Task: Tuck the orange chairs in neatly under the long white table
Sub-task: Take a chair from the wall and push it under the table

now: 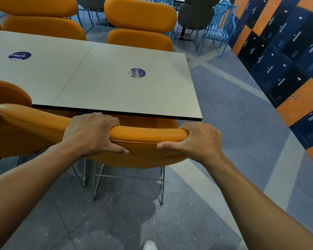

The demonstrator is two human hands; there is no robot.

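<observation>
An orange chair point(145, 134) with wire legs stands at the near edge of the long white table point(101, 87), its seat partly under the tabletop. My left hand point(92, 132) grips the top of its backrest near the middle. My right hand point(199, 139) grips the backrest's right end, thumb underneath. A second orange chair point(5, 98) sits to the left on the same side. Two more orange chairs point(141, 24) point(42, 18) stand against the table's far side.
Blue and orange lockers point(285, 56) line the wall on the right. Grey chairs and blue wire chairs point(217, 26) stand beyond the table. Open grey floor point(233, 114) runs between the table's end and the lockers. A white shoe point(149, 245) shows at the bottom.
</observation>
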